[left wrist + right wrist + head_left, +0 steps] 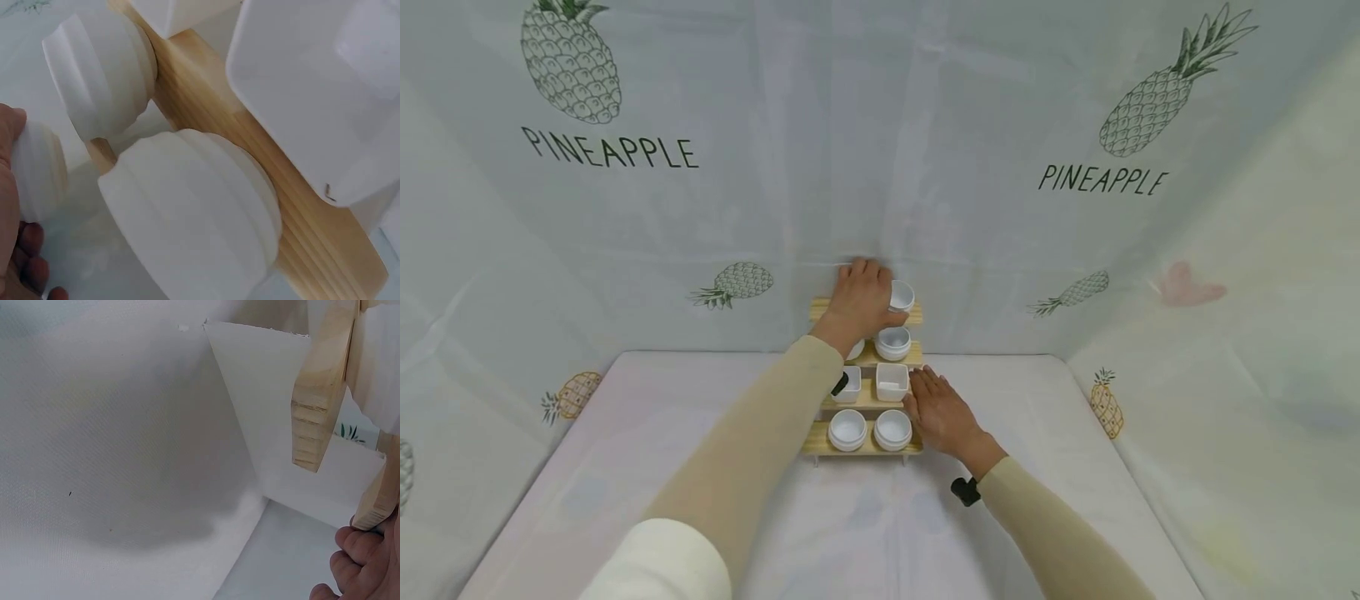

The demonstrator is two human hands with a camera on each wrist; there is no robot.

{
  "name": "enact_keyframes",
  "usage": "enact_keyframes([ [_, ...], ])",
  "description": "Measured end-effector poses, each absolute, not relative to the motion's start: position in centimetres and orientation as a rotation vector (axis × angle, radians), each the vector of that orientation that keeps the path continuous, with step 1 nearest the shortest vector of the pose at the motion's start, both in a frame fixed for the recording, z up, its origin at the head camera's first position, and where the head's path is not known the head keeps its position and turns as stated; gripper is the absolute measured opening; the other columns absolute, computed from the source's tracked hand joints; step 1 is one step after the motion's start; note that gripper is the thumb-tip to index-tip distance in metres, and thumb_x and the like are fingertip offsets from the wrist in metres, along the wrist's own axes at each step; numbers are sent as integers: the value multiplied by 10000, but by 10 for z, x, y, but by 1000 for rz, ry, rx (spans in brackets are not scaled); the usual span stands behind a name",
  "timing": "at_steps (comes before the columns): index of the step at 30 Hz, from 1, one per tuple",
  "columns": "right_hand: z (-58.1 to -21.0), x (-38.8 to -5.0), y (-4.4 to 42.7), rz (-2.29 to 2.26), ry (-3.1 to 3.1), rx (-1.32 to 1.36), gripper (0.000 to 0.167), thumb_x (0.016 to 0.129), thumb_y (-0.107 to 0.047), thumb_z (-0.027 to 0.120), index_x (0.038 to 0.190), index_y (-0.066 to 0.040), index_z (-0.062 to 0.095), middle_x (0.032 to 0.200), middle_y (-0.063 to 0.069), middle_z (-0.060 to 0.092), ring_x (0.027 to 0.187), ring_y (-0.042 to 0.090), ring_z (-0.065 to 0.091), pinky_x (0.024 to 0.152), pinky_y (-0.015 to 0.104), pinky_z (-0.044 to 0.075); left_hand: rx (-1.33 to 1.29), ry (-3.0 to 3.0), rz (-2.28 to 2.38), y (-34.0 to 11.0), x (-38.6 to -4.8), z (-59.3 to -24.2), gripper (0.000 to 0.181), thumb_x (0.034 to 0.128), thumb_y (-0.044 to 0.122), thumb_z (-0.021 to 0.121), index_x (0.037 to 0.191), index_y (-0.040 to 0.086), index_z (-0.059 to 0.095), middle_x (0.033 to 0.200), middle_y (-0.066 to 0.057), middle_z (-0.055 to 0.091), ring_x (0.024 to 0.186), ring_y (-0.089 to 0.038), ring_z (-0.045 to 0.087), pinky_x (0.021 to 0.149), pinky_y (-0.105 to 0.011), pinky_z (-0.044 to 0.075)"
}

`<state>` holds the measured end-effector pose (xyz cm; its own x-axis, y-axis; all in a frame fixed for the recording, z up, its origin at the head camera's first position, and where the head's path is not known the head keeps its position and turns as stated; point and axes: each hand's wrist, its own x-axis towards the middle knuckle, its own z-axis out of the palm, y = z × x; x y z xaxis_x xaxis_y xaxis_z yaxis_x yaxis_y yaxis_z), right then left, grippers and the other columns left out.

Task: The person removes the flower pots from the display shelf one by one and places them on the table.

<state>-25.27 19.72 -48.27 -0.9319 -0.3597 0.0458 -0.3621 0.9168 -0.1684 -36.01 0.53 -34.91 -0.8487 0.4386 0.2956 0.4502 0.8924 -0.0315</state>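
A stepped wooden stand point(870, 448) carries small white dishes on its tiers. My left hand point(859, 300) is at the top tier, its thumb in front of a white round bowl point(901, 296) and its fingers behind. The left wrist view shows this bowl point(39, 172) between thumb and fingertips; whether its base touches the shelf I cannot tell. My right hand point(942, 414) lies along the stand's right side, fingers extended. In the right wrist view its fingertips point(353, 540) meet a wooden shelf end point(375, 506).
The second tier holds round bowls point(892, 342), one partly behind my left wrist. Below stand two square dishes point(892, 382), and two round bowls point(847, 430) sit on the lowest tier. A pineapple-print cloth point(970, 233) rises behind the pale tabletop point(1045, 417).
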Motion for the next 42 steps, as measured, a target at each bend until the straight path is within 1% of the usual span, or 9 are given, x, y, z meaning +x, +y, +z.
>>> enact_keyframes([
  [2, -483, -253, 197, 269, -3063, 574, 651, 1160, -426, 228, 1640, 10, 286, 1693, 190, 340, 1607, 353, 257, 1285, 509, 248, -692, -2719, -78, 2, -359, -351, 679, 933, 649, 682, 1254, 60, 576, 1257, -115, 564, 1145, -316, 458, 975, -466, 387],
  [4, -484, -253, 197, 264, -3065, 570, 652, 1160, -427, 227, 1639, 11, 286, 1694, 189, 338, 1608, 351, 255, 1286, 507, 247, -713, -2689, -89, -1, -357, -352, 682, 931, 645, 690, 1254, 55, 574, 1278, -119, 569, 1155, -320, 463, 979, -464, 387],
  [11, -486, -253, 195, 300, -3073, 573, 655, 1158, -431, 222, 1642, 7, 283, 1698, 189, 330, 1610, 356, 246, 1288, 512, 238, -722, -2698, -92, -20, -351, -354, 748, 946, 683, 630, 1350, 59, 545, 1364, -133, 539, 1261, -328, 441, 1054, -494, 366],
  [15, -485, -253, 195, 301, -3062, 570, 648, 1157, -423, 225, 1644, 2, 283, 1698, 184, 332, 1610, 353, 248, 1288, 508, 239, -719, -2671, -89, -33, -345, -350, 771, 945, 694, 628, 1360, 48, 552, 1353, -147, 549, 1246, -344, 453, 1031, -498, 377],
  [23, -484, -253, 197, 325, -3077, 580, 655, 1157, -423, 212, 1646, 10, 267, 1698, 204, 322, 1610, 370, 238, 1288, 520, 231, -722, -2639, -171, -58, -326, -347, 803, 902, 685, 710, 1351, 34, 576, 1255, -157, 567, 1153, -357, 460, 968, -490, 384],
  [27, -484, -254, 199, 355, -3058, 578, 646, 1160, -411, 226, 1640, 18, 278, 1692, 212, 330, 1605, 382, 246, 1286, 535, 230, -722, -2612, -195, -70, -317, -347, 781, 900, 652, 730, 1347, 29, 582, 1244, -165, 574, 1132, -367, 461, 952, -501, 383],
  [32, -484, -255, 198, 358, -3068, 563, 661, 1156, -430, 210, 1643, 12, 275, 1696, 205, 327, 1610, 372, 235, 1291, 523, 220, -700, -2605, -264, -89, -303, -347, 737, 889, 608, 754, 1317, 33, 587, 1217, -165, 571, 1113, -374, 453, 932, -511, 370],
  [39, -484, -253, 197, 382, -3071, 554, 663, 1156, -423, 224, 1648, 22, 254, 1702, 212, 307, 1613, 381, 219, 1293, 531, 205, -658, -2626, -309, -124, -276, -356, 741, 904, 587, 764, 1329, 11, 570, 1209, -179, 555, 1108, -382, 438, 944, -534, 365],
  [42, -484, -253, 196, 377, -3066, 562, 660, 1158, -425, 220, 1651, 13, 253, 1702, 211, 309, 1614, 377, 217, 1293, 528, 208, -634, -2631, -325, -138, -264, -364, 745, 882, 559, 802, 1318, -3, 581, 1193, -186, 567, 1118, -396, 446, 936, -540, 364],
])
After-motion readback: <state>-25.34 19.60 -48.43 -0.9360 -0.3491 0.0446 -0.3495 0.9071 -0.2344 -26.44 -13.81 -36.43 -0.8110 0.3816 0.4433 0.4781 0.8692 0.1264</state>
